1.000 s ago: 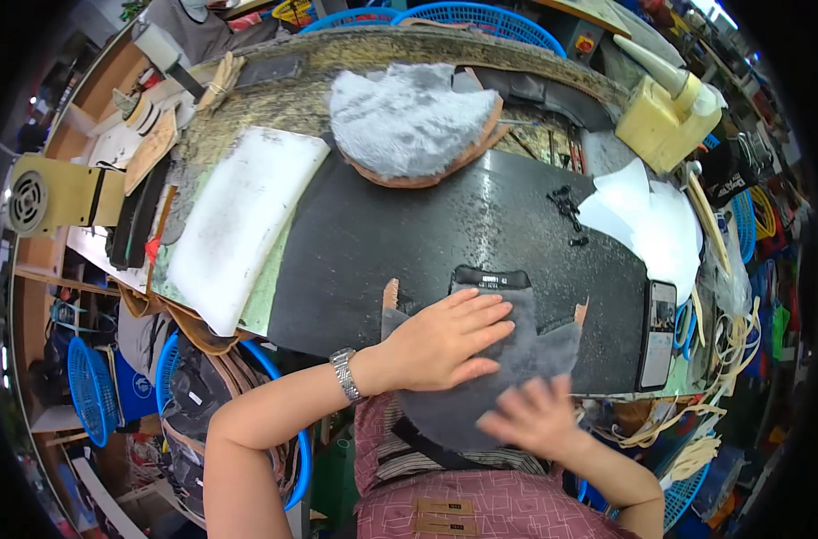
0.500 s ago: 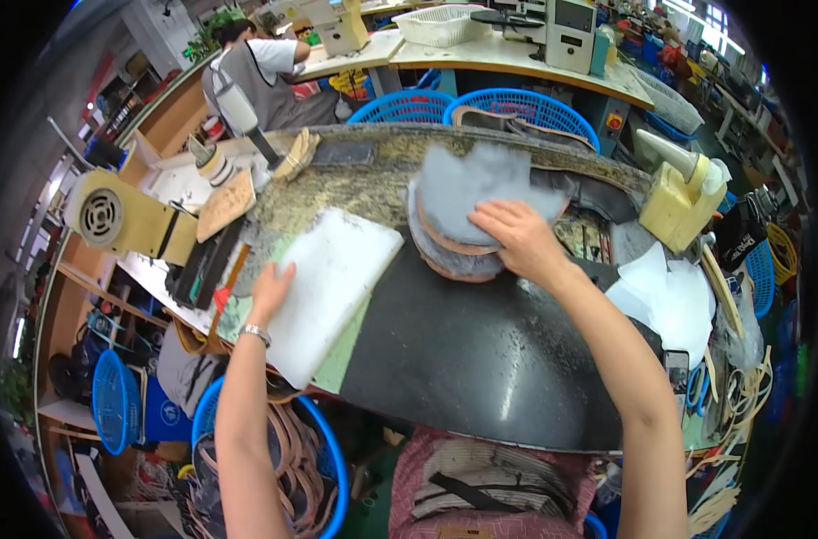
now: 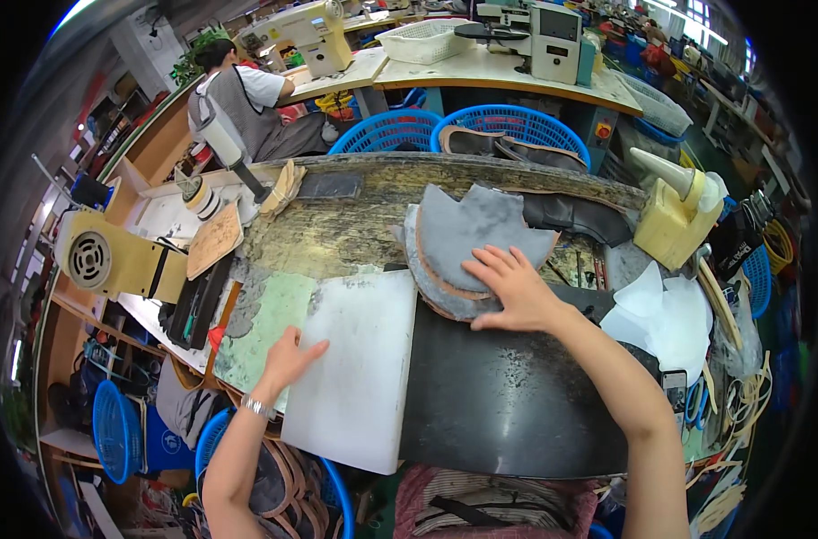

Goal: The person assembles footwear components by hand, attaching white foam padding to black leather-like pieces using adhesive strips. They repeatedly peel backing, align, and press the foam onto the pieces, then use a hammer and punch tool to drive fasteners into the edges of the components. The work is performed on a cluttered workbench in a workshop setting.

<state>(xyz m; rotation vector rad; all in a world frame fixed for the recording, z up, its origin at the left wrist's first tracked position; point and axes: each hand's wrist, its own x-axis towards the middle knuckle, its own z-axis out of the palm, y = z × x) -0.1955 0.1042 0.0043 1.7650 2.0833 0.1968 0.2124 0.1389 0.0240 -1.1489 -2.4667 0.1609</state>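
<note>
Nearest, the person's left hand (image 3: 290, 361) stretches its thumb over the left edge of a white slab (image 3: 351, 368), fingers loosely bent, seemingly not gripping; the slab, near left on the bench, looks stiff, heavyish and smooth, best gripped by its long edges, and runs near to far. Farther right, the right hand (image 3: 519, 292) rests, fingers spread, on stacked grey fleece pieces (image 3: 467, 225), probably light, soft, easily pinched at the rim, rounded edge facing near left.

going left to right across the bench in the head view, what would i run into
cream machine housing with a round vent → tan pad → left hand → white board → stack of grey pieces → white sheets → pale strips
</note>
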